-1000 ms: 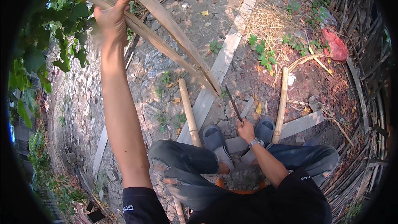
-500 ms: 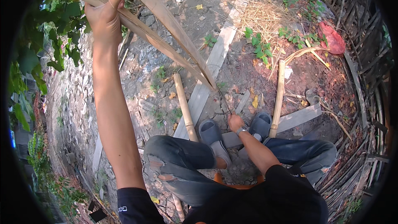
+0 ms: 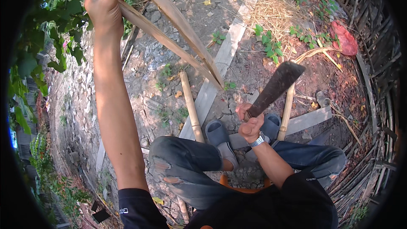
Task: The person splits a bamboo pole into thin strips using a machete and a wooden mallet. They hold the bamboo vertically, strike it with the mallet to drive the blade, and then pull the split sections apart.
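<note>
My left hand point(image 3: 105, 12) is raised at the upper left, closed round one arm of a split wooden pole point(image 3: 157, 34). The pole's two long pieces spread into a V, and their tips meet at the lower end over a grey board. My right hand point(image 3: 252, 126), with a metal watch on its wrist, grips a machete point(image 3: 277, 87) in front of my feet. Its dark, broad blade points up and to the right, apart from the pole. The machete's handle is mostly hidden in my fingers.
A grey board point(image 3: 231, 44) runs diagonally across the dirt. Bamboo poles stand out left point(image 3: 191, 106) and right point(image 3: 287, 110) of my sandals point(image 3: 218, 133). Dry straw point(image 3: 275, 15) and a red bag point(image 3: 343, 38) lie at the far right. Leafy vines point(image 3: 34, 55) hang at left; a stick fence borders the right.
My right hand has raised and turned the machete, so its blade now shows broadside, pointing up right instead of toward the pole's lower end. My left hand keeps its hold, almost still.
</note>
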Demonstrator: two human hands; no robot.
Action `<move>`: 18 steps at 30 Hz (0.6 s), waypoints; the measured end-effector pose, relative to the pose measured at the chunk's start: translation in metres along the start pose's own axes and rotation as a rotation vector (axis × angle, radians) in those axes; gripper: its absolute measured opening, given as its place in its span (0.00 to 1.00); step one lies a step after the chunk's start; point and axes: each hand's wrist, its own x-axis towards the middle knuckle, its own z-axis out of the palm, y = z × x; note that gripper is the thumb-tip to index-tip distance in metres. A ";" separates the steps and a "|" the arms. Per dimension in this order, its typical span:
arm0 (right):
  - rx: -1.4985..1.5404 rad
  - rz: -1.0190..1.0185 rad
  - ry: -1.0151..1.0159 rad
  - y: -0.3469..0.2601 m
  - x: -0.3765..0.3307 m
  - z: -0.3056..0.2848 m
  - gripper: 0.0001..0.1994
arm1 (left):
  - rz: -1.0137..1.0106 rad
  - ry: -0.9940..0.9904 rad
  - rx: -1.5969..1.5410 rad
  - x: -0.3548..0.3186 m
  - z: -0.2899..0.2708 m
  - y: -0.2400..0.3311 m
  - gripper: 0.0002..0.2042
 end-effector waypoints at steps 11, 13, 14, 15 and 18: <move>-0.635 1.105 -0.518 0.187 -0.167 -0.074 0.33 | 0.055 -0.073 -0.044 -0.011 0.008 0.018 0.29; -0.320 1.424 -0.424 0.163 -0.139 -0.077 0.32 | 0.005 0.059 -0.019 -0.010 0.000 0.011 0.30; -0.339 1.387 -0.468 0.151 -0.124 -0.080 0.31 | 0.005 0.045 0.005 -0.008 -0.007 0.006 0.30; -0.353 1.347 -0.512 0.138 -0.108 -0.079 0.31 | 0.010 0.027 0.032 -0.006 -0.009 0.004 0.30; -0.633 0.596 -0.468 0.080 -0.056 -0.060 0.26 | 0.006 0.023 0.081 -0.003 -0.011 -0.003 0.27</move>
